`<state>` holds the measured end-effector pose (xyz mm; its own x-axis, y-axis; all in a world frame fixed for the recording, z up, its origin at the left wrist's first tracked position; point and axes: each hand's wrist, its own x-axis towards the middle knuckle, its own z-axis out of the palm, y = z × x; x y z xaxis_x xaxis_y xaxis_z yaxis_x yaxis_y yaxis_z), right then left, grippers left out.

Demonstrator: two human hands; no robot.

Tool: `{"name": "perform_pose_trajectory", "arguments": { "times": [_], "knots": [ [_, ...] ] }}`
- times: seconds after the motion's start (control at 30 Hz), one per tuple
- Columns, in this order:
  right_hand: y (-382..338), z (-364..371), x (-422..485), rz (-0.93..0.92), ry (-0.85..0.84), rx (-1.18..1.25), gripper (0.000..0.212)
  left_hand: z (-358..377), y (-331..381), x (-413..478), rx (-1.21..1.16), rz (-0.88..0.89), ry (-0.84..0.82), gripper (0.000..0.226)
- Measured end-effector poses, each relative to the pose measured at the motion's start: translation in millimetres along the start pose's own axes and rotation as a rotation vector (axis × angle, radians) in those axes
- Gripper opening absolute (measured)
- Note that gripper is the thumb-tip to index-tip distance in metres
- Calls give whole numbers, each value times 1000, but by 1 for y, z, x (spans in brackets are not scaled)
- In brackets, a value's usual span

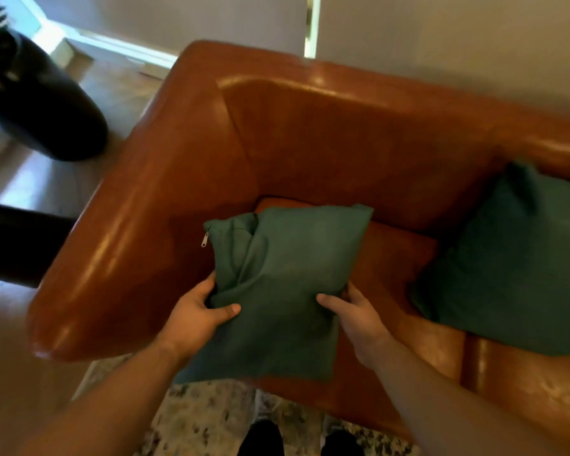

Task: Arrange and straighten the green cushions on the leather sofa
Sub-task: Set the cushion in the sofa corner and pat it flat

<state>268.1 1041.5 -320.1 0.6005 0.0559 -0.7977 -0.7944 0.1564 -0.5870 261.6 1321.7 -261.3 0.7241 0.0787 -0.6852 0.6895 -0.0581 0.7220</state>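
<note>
Brown leather sofa [310, 133] is filling the room's corner; left hand [195, 317] and right hand [356, 320] are gripping a green cushion [277, 284] over its seat, another cushion [507, 264] lying just beside.

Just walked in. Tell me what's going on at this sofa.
A person standing at the leather sofa holds a green cushion by its lower sides, left hand on one edge, right hand on the other. The cushion is over the seat beside the armrest, its cover creased, with the zip pull at the upper left. A second green cushion lies further right on the seat, untouched.
</note>
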Motion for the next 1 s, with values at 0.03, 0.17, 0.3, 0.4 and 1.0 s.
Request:
{"name": "perform_pose_trajectory", "arguments": {
  "times": [0.03, 0.17, 0.3, 0.4, 1.0],
  "knots": [
    [-8, -7, -6, -21, 14, 26, 77, 5, 14, 6, 28, 32, -35, 72],
    [-50, -25, -18, -166, 72, 92, 71, 31, 65, 31, 102, 135, -99, 68],
    [-93, -37, -17, -307, 92, 120, 79, 62, 102, 51, 123, 208, -96, 70],
    [-113, -45, -13, -390, 102, 113, 69, 79, 118, 70, 159, 244, -67, 73],
    [-118, -39, 2, -248, 76, -99, 86, 91, 142, 81, 180, 232, -16, 51]
  ]
}}
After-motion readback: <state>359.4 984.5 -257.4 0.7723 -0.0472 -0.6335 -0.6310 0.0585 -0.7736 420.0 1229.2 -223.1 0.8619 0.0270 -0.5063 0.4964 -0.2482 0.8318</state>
